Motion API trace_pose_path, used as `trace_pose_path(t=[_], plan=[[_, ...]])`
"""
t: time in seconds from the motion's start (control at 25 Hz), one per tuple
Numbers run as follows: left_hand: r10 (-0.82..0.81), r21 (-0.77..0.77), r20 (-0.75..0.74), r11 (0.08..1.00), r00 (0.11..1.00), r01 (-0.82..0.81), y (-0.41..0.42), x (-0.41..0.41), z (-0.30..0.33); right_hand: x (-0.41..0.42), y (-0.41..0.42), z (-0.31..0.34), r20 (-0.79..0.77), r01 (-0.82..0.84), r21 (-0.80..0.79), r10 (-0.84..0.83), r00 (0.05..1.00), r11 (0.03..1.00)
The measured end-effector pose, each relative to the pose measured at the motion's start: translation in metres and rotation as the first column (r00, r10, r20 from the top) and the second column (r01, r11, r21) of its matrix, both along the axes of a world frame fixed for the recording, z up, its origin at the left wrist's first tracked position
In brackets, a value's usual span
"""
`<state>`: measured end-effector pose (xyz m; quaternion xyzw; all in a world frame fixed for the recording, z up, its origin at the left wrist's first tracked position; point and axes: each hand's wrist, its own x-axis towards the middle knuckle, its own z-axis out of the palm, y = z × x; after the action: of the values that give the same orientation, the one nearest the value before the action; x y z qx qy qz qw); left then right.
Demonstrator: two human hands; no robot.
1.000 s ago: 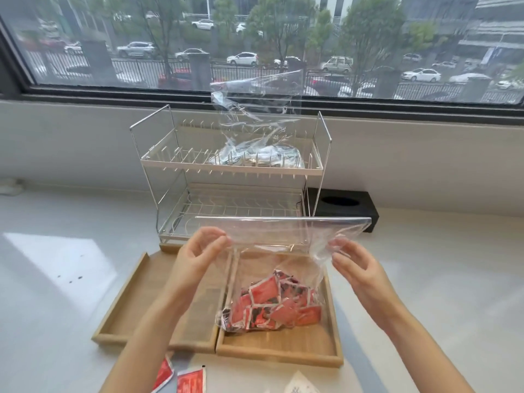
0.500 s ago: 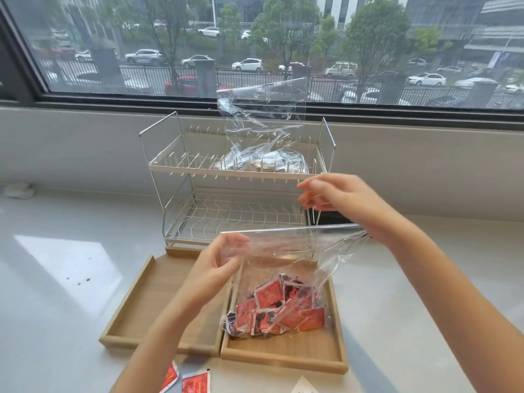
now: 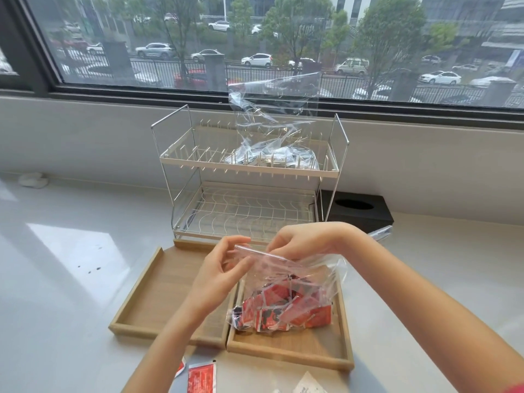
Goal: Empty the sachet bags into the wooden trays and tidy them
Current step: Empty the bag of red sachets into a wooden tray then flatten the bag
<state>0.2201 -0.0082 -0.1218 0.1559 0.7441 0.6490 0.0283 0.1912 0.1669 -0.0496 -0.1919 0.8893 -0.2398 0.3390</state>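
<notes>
White tabletop (image 3: 71, 279) under a street-facing window, left hand (image 3: 218, 275) and right hand (image 3: 304, 241) pinching the top edge of a clear bag (image 3: 289, 290) of red sachets (image 3: 283, 313), bag resting in the right wooden tray (image 3: 289, 350), left wooden tray (image 3: 158, 293) touching beside it, wire rack (image 3: 246, 177) just behind the trays.

Kitchen counter: dish rack (image 3: 249, 177), window (image 3: 255, 43)
</notes>
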Motion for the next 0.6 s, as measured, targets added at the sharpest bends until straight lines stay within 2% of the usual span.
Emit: trace_pose_path(t=[0.2,0.32,0.4,0.52,0.6], plan=[[-0.025,0.014,0.067,1.000,0.997,0.024,0.006,0.003,-0.010,0.008,0.008,-0.011,0.059,0.002,-0.043,0.000,0.998,0.999],[-0.041,0.000,0.078,0.999,0.996,0.041,0.007,0.003,-0.011,0.012,0.010,-0.012,0.036,0.004,-0.035,-0.002,0.999,0.999],[-0.046,0.005,0.086,0.999,0.995,0.045,0.007,0.003,-0.011,0.013,0.013,-0.011,-0.026,0.059,-0.069,-0.061,0.998,0.996],[-0.061,0.013,0.098,0.998,0.993,0.060,0.008,0.003,-0.008,0.014,0.017,-0.006,-0.121,0.208,-0.189,-0.233,0.965,0.960],[-0.071,0.002,0.089,0.997,0.994,0.071,0.010,0.003,-0.005,0.016,0.017,-0.002,-0.147,0.237,-0.261,-0.281,0.948,0.936]])
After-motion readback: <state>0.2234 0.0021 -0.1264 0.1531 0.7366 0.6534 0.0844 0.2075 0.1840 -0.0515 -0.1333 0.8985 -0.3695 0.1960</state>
